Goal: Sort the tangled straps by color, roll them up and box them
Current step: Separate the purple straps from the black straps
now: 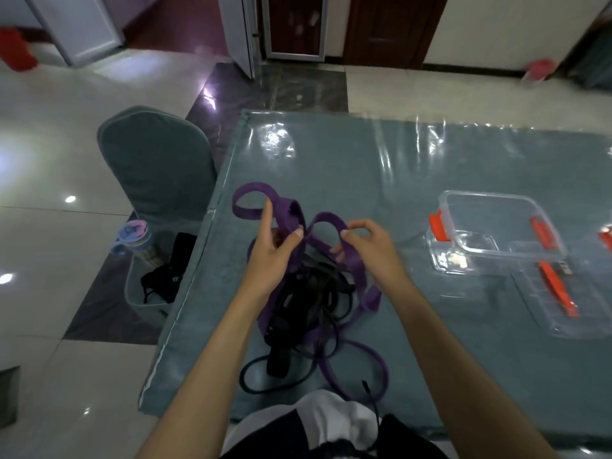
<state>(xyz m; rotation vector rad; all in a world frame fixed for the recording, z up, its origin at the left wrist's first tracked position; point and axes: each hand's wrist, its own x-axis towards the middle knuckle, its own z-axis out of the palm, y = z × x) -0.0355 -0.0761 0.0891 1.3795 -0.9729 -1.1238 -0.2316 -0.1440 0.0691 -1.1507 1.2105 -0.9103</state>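
Early sorting stage: my left hand point(270, 256) and right hand point(367, 245) each pinch a loop of the purple strap point(323, 220), lifting it from the black straps point(308, 293) tangled on the bench point(430, 342); nothing rolled, clear box point(493, 223) unfilled.

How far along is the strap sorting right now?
Early. Nothing is rolled or boxed: the clear box holds nothing, its lid lying beside it. The left hand and right hand pinch loops of the purple strap, which is tangled with the black straps.
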